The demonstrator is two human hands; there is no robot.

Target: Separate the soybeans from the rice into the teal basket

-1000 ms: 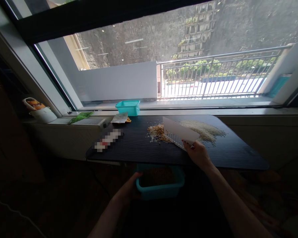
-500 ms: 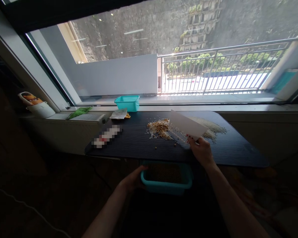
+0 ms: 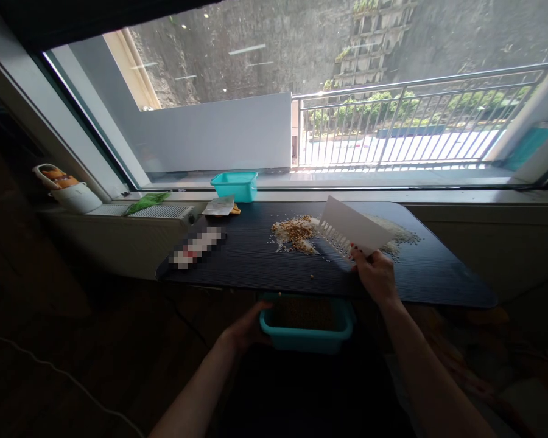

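Observation:
My right hand grips a white sheet with comb-like slots along one edge, tilted above the dark table. Left of the sheet lies a heap of yellowish beans mixed with white grains. A spread of pale grains shows behind and right of the sheet, partly covered by it. Below the table's front edge, my left hand holds a turquoise bin by its left side. Brownish contents fill the bin, too dark to make out. One bean lies near the table edge, another at the bin's far rim.
A second turquoise bin stands at the window side, beside a pale packet. A blurred-out item lies at the table's left. On the radiator are a green cloth and a white basket.
My right hand has moved the slotted sheet slightly right, away from the bean heap. Loose beans have shifted toward the table's front edge and the bin. My left hand stays on the bin.

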